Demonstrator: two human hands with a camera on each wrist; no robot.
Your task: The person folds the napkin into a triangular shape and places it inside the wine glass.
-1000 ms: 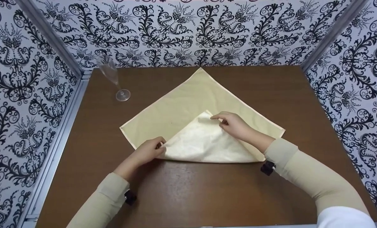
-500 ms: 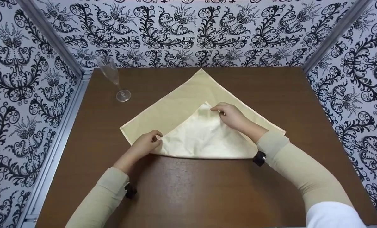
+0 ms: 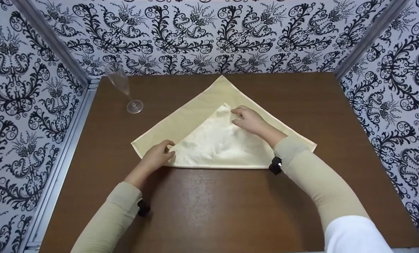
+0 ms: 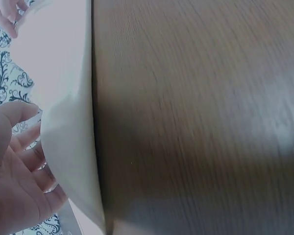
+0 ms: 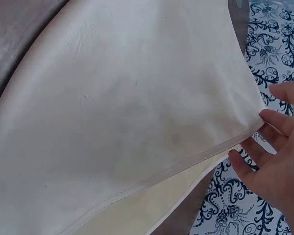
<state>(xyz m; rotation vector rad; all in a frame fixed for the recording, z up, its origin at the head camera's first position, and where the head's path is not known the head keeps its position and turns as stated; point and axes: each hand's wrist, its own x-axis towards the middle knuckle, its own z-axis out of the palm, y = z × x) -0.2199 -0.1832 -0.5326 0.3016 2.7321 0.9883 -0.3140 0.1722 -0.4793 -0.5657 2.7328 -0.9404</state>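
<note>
A square cloth napkin (image 3: 195,109) lies cornerwise on the table in the head view. Its near half is folded over toward the back, showing a shiny cream flap (image 3: 216,144) with a straight fold in front. My right hand (image 3: 250,120) is at the flap's right edge, just below its tip. In the right wrist view, a fingertip touches the flap's hemmed corner (image 5: 252,125) while the thumb stands apart. My left hand (image 3: 155,154) is at the left end of the fold, thumb and fingers parted. The left wrist view shows its fingers (image 4: 32,156) loosely extended beside the cloth edge.
An upright clear champagne flute (image 3: 123,86) stands on the brown wooden table (image 3: 202,207) at the back left. Patterned walls (image 3: 209,35) enclose the table's back and sides, with metal posts at the corners.
Both hands have moved away from the body, the right one farther. The flap's tip has gone up toward the back corner, and the fold has moved back and flattened. The right thumb and fingers have parted.
</note>
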